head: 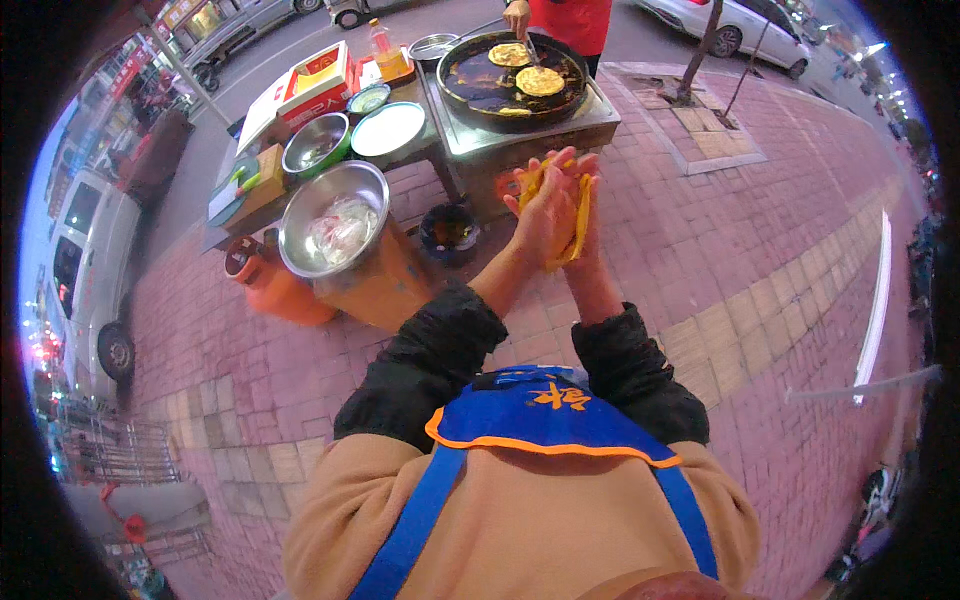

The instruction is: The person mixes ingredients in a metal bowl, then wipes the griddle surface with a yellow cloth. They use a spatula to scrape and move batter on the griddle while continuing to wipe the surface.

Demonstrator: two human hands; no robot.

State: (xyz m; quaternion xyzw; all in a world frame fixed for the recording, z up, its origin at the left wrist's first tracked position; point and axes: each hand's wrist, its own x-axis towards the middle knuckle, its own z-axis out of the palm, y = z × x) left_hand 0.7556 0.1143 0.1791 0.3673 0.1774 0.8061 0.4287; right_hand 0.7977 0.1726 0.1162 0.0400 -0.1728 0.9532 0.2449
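Observation:
Both hands are raised in front of the stall, pressed together around a yellow cloth [581, 214]. My left hand [541, 199] and my right hand [589, 202] have the cloth between the palms, with its edges sticking out above and below. Which hand is nearer the camera's left may be crossed; the fingers overlap. Beyond them, a large round frying pan [469, 109] with dark oil holds several flatbreads [540, 81]. A co-worker's hand [517, 16] holds a utensil at the pan.
Left of the pan stand a metal bowl with plastic wrapping [375, 187], a smaller steel bowl [341, 124], a white round lid or plate [388, 129], an oil bottle [386, 52] and a red and white box [319, 79]. An orange gas cylinder [274, 292] and a dark basin [450, 232] are below.

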